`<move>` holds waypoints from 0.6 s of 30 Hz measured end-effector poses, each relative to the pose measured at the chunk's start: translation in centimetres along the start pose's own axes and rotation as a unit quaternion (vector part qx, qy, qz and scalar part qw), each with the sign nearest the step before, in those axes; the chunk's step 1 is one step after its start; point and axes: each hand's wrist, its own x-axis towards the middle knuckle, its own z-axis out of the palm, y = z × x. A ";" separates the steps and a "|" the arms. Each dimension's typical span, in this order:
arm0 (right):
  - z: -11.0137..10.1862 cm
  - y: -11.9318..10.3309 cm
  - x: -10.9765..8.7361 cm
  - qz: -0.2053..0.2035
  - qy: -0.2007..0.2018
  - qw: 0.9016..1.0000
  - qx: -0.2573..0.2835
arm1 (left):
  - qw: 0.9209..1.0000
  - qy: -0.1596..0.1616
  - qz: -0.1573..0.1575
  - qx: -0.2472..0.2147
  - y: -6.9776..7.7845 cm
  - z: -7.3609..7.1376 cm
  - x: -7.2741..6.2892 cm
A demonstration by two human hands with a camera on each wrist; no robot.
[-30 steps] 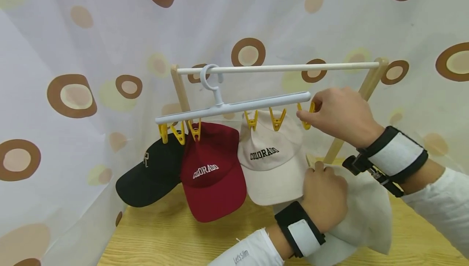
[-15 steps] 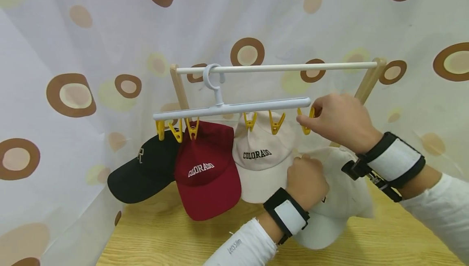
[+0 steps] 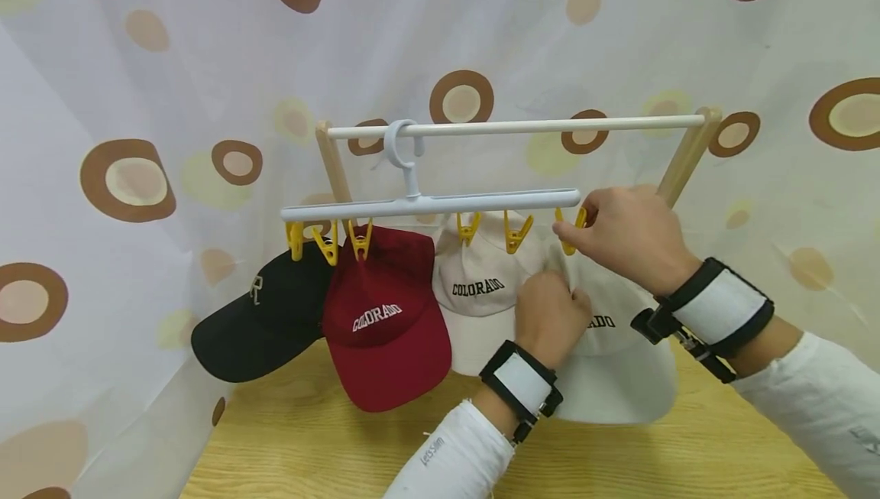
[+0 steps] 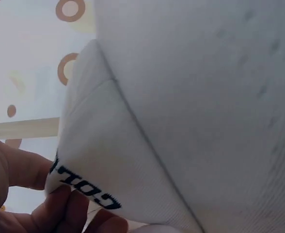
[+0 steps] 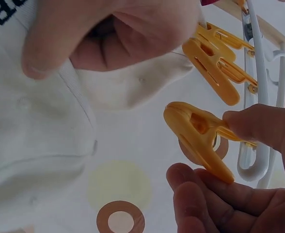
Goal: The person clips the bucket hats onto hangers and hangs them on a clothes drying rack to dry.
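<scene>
My left hand [image 3: 550, 315] grips the crown of an off-white cap [image 3: 619, 380], whose brim hangs down and whose dark lettering is partly covered. In the left wrist view, thumb and fingers pinch the cap's fabric [image 4: 99, 141] near the letters. My right hand [image 3: 629, 235] holds the yellow clip [image 3: 569, 233] at the right end of a pale hanger [image 3: 495, 199]. Seen from the right wrist, the thumb presses one arm of this clip [image 5: 198, 136] and the fingertips touch the other. The gripped cap is close to the clip but apart from it.
Left of my hands hang a black cap [image 3: 282, 319], a red cap [image 3: 388, 323] and a cream cap [image 3: 474, 285]. A spare yellow clip [image 3: 517, 233] hangs between cream cap and right hand. The hanger hooks over a rack rail [image 3: 522, 128] above the wooden table [image 3: 309, 438].
My left hand has brought the off-white cap up and leftward from the table, turning its front into view. The right hand stays on the end clip; the hanger's right end has dipped slightly.
</scene>
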 end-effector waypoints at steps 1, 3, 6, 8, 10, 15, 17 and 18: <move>0.1 0.1 0.0 -0.002 0.002 1.000 0.000 | 1.000 0.004 0.002 -0.005 0.1 0.0 0.1; 0.2 0.1 0.0 -0.002 0.005 1.000 -0.001 | 1.000 0.013 0.006 -0.015 0.3 -0.1 0.2; 0.3 0.1 0.1 -0.002 0.009 1.000 -0.005 | 0.999 0.023 0.011 -0.035 0.6 -0.3 0.2; 0.4 0.2 0.1 -0.001 0.010 1.000 -0.007 | 0.998 0.033 0.016 -0.041 0.9 -0.5 0.3; 0.4 0.2 0.1 -0.001 0.013 1.000 -0.009 | 0.998 0.048 0.024 -0.034 1.1 -0.6 0.3; 0.5 0.4 -0.1 -0.004 0.030 1.000 -0.006 | 0.996 0.078 0.034 -0.014 1.7 -1.0 0.5; 0.5 0.4 -0.1 -0.006 0.037 0.999 -0.005 | 0.996 0.081 0.034 -0.013 1.8 -1.1 0.5; 0.6 0.3 -0.1 -0.008 0.042 0.999 -0.004 | 0.996 0.081 0.034 -0.012 1.8 -1.1 0.5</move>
